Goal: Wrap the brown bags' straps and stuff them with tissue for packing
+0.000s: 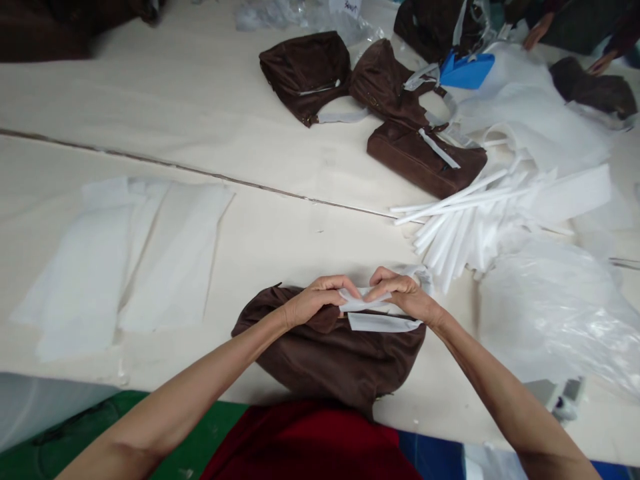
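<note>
Your brown bag (pixel 330 353) lies at lower centre, its long axis running across the frame. Both your left hand (pixel 315 303) and right hand (pixel 405 297) are closed, pinching a white strip (pixel 365 301) at its top edge, arms angled in from the bottom corners. White sheets (pixel 125 263) lie left on the cream table (pixel 280 233), more bags (pixel 305 77) upper right.

Bright, even light, soft shadows

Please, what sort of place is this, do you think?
Probably a workshop packing or finishing handbags. The left hand and right hand hold a white strip on a brown handbag; more brown handbags lie on the long cream table beside white sheets and rolled white tubes.
</note>
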Available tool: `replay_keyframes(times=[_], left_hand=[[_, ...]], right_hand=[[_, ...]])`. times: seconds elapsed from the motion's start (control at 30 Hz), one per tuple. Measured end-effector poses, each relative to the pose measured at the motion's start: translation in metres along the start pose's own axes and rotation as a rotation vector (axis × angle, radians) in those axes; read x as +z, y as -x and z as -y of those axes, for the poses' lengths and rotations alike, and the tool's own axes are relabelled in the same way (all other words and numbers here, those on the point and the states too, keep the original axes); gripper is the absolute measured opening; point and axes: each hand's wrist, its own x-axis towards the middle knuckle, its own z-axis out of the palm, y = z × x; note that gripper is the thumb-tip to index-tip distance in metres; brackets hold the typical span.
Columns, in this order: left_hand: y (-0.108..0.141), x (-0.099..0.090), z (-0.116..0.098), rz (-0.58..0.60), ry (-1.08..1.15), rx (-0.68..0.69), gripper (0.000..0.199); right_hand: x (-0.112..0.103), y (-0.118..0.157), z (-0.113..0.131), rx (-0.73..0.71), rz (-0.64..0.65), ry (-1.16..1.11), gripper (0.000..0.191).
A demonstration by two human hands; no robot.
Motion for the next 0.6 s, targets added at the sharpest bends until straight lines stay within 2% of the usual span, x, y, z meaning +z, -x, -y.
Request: replay_keyframes(times=[0.13,0.23,0.27,0.33,0.43,0.5,0.6], left_hand=[[-0.001,0.004,0.002,-0.062,0.086,-0.033,0.043],[-0.004,0.005,0.0,-0.117,0.082,-0.102,0.048],[-0.006,0.004,-0.002,-0.085,0.066,-0.141,0.051],[-0.009,0.0,-0.006,0.054,0.021,-0.209,0.052],[-0.013,-0.005,-0.009,0.211,-0.025,-0.241,0.049],[-0.015,-0.005,-0.01,0.211,-0.037,-0.232,0.048],[-0.017,0.001,-0.007,0.122,-0.053,-0.203,0.046]], right_hand=[[0.0,-0.004,-0.003,-0.039,-0.029,-0.02,0.015],[-0.001,-0.006,-0.002,-0.037,-0.018,-0.018,0.016],[-0.002,-0.006,-0.002,-0.041,-0.01,-0.02,0.017],[-0.003,-0.007,-0.002,-0.063,-0.005,-0.025,0.02],[-0.002,-0.008,-0.003,-0.09,-0.024,0.009,0.024],[-0.001,-0.011,-0.005,-0.112,-0.056,0.058,0.026],[0.001,-0.014,-0.005,-0.166,-0.118,0.141,0.025]])
